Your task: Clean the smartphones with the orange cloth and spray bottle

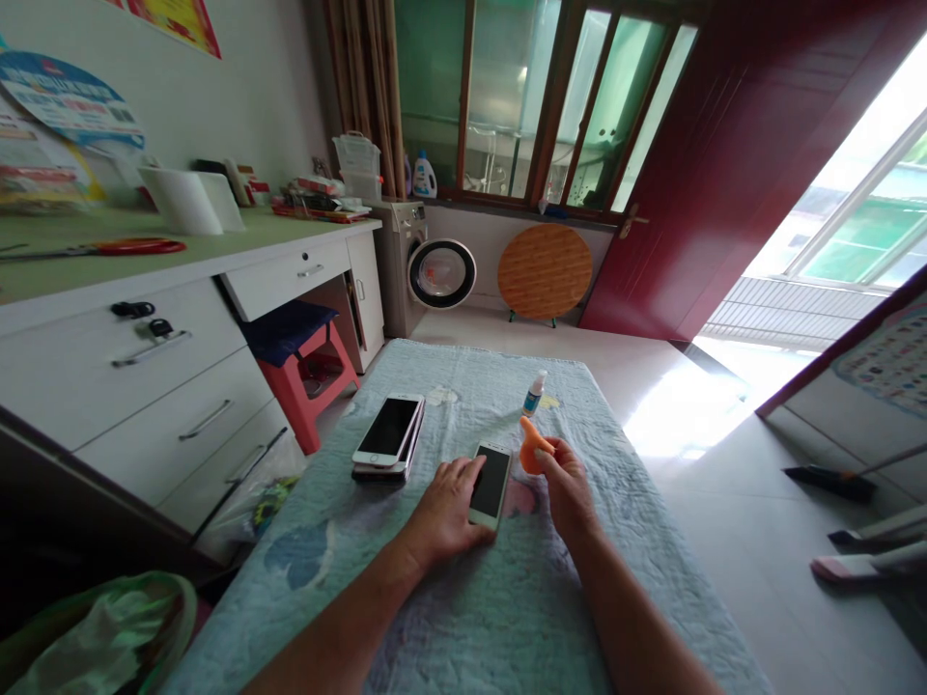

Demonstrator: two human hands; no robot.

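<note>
A white phone (491, 483) with a dark screen lies on the light blue cloth (463, 598). My left hand (445, 512) rests on the phone's left edge, thumb under its near end, fingers closed on it. My right hand (565, 487) is shut on an orange rubber bulb (534, 448) with a pointed tip, held just right of the phone's far end. A stack of phones (389, 436) lies to the left, the top one white. A small spray bottle (534, 394) with a blue label stands farther back.
White drawers and a green-topped counter (145, 290) run along the left, with a red stool (304, 372) beneath. A washing machine (427, 265) and a round wooden tabletop (545, 272) stand at the back wall. A green plastic bag (94, 637) sits at bottom left. A broom (832, 481) lies right.
</note>
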